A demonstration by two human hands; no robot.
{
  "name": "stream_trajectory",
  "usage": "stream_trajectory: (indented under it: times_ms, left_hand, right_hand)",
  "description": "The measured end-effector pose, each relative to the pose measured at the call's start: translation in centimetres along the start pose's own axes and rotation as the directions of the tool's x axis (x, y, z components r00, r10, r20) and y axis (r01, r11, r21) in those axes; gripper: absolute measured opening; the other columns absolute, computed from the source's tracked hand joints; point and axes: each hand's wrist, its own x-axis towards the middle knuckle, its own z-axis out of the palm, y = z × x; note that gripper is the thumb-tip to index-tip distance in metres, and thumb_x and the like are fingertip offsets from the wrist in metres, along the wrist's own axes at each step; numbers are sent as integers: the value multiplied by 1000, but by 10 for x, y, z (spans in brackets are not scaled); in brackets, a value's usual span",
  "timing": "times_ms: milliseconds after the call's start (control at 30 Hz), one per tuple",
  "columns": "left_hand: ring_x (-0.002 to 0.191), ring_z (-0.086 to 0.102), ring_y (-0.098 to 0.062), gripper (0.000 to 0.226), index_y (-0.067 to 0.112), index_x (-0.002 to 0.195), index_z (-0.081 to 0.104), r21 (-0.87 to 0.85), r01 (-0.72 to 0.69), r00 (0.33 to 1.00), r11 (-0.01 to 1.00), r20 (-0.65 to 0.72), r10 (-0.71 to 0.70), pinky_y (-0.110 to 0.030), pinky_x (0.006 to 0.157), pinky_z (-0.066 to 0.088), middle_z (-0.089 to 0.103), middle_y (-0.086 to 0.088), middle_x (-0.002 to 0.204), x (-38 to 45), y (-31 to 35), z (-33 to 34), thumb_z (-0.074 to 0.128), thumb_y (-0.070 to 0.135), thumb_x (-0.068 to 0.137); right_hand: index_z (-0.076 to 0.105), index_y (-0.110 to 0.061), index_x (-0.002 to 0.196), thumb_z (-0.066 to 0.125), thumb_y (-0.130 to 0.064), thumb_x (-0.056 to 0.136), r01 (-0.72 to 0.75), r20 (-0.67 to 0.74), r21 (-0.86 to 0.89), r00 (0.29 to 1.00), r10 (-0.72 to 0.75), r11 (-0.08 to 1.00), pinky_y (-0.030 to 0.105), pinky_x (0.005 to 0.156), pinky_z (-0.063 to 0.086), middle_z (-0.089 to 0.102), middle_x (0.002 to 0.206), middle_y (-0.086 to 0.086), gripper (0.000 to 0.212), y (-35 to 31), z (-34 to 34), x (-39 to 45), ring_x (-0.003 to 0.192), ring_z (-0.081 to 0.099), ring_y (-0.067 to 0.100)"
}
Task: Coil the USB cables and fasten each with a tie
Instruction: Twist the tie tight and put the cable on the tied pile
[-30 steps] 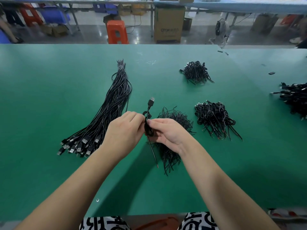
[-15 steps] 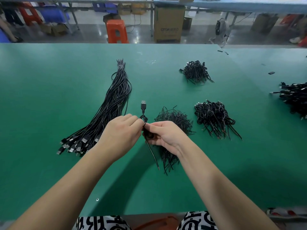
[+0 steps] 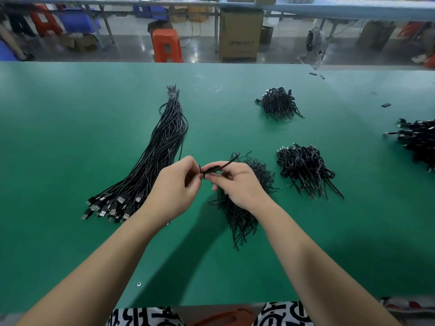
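Above the green table, my left hand and my right hand meet over a small coiled black USB cable. Both hands pinch it, and a thin black tie end sticks up to the right from between my right fingers. Most of the coil is hidden by my fingers. A long bundle of straight USB cables lies to the left, plugs toward me. A heap of loose black ties lies under my right hand.
Two piles of tied coils lie at centre right and further back. Another black cable pile sits at the right edge. Small black bits lie at far right. Stools and boxes stand beyond the table.
The cable's USB plug, sticking up between my hands before, is no longer visible. The tie end that hung down below my hands now points up to the right.
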Motion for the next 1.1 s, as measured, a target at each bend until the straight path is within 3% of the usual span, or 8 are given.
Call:
stream_trajectory:
  times_ms: [133,267,400,533,767,900,967,1100]
  left_hand:
    - [66,46,-20,13,6,83,54,120,-184,983,976,12,184,-27,59,33,54,-2,74,-1,3,-3,60,5,94]
    - [71,49,-29,12,2,83,56,270,-396,916,877,51,398,-36,65,39,52,-9,77,-2,2,-5,56,-1,94]
    - [71,53,-31,13,3,84,60,367,-531,839,763,103,534,-40,67,46,55,-9,77,0,-3,-2,63,-9,87]
    - [73,50,-25,8,5,87,60,279,-457,886,844,66,458,-34,67,42,55,-8,80,-4,-4,1,57,-2,91]
    - [68,53,-7,11,11,85,57,9,-100,994,995,-45,100,-11,58,37,58,4,69,0,-3,-4,64,9,93]
    - [65,45,-8,15,10,84,52,46,-142,989,989,-42,144,-19,58,32,53,5,71,0,-1,-3,60,2,94]
    - [71,40,-14,15,7,84,51,153,-214,974,965,-45,223,-27,61,28,51,1,77,-1,0,-1,58,-3,93]
    - [74,46,-29,21,6,84,54,397,-454,879,798,51,475,-35,69,38,52,-8,79,-1,-5,1,56,-14,79]
  right_hand:
    - [72,-35,89,70,-16,94,-7,54,-40,999,9,999,12,54,39,66,61,-14,20,-4,-9,-1,54,56,3]
    - [74,-29,93,67,-22,96,-41,85,-41,995,44,998,26,59,44,65,65,9,11,-6,-13,0,59,56,14]
    - [60,-22,129,63,-26,99,-146,74,127,988,137,981,21,52,42,69,68,9,30,-5,-11,0,45,50,12]
    - [65,-16,102,59,-17,102,-148,105,200,986,129,969,22,48,44,72,72,8,6,-6,-8,-2,54,52,20]
    - [69,-20,106,58,16,89,-71,149,186,988,43,980,17,76,54,61,96,14,41,-9,-6,-6,80,61,17]
    - [75,-30,95,75,-11,89,-41,13,33,999,40,999,17,66,42,60,94,0,20,-7,-4,-3,66,46,8]
    - [77,-32,91,73,-23,92,-103,44,78,994,100,992,19,53,35,60,77,1,10,-6,-5,-4,56,42,10]
    - [77,-27,96,65,-26,98,-183,112,154,980,167,971,21,41,33,44,50,-6,12,-1,-5,-4,43,35,10]
